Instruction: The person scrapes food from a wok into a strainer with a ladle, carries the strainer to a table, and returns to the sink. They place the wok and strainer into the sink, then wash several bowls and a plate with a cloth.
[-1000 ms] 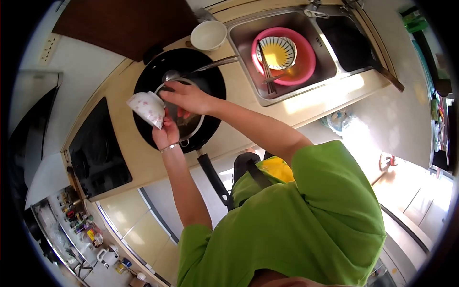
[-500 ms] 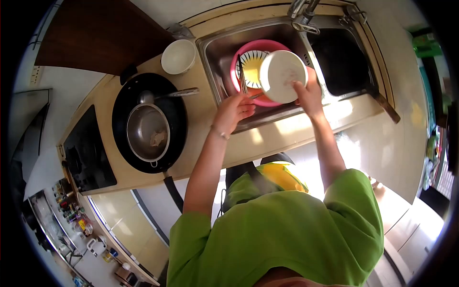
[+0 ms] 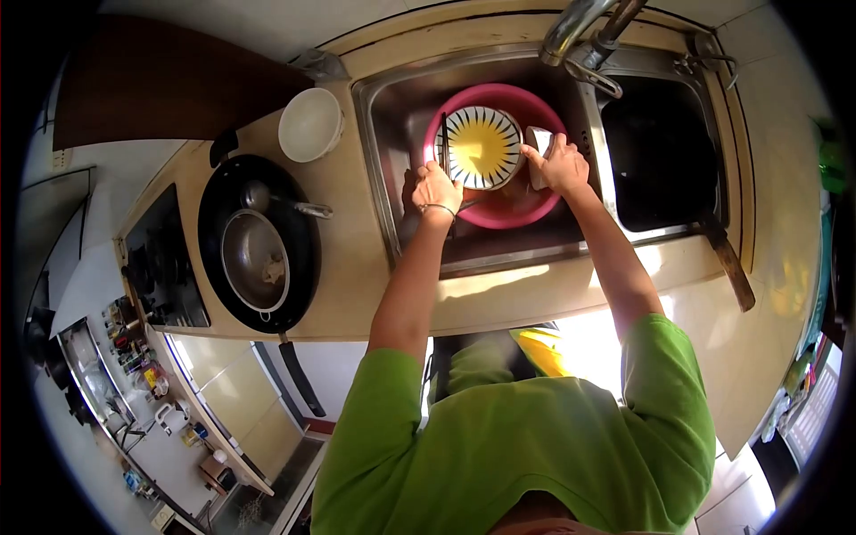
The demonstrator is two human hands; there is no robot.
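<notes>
In the sink, a pink basin (image 3: 499, 217) contains a striped bowl (image 3: 481, 147) with yellow liquid in it. Dark chopsticks (image 3: 444, 134) cross the bowl's left edge. My left hand (image 3: 437, 189) is closed around the chopsticks, its fingertips against the bowl's lower left rim. My right hand (image 3: 562, 166) grips a white bowl (image 3: 539, 147), tipped on its side at the basin's right; its thumb reaches the striped bowl's right rim. Part of the white bowl is hidden behind my fingers.
Left of the sink (image 3: 379, 169) stands another white bowl (image 3: 310, 125). A black wok (image 3: 301, 223) holds a ladle (image 3: 257, 196) and a metal strainer or pot (image 3: 255, 259). The faucet (image 3: 571, 31) is above; a dark pan (image 3: 655, 143) fills the right basin.
The white bowl has gone from above the basin, facing up, down to its right side and tilted. My left hand has moved onto the striped bowl's edge. The view has shifted.
</notes>
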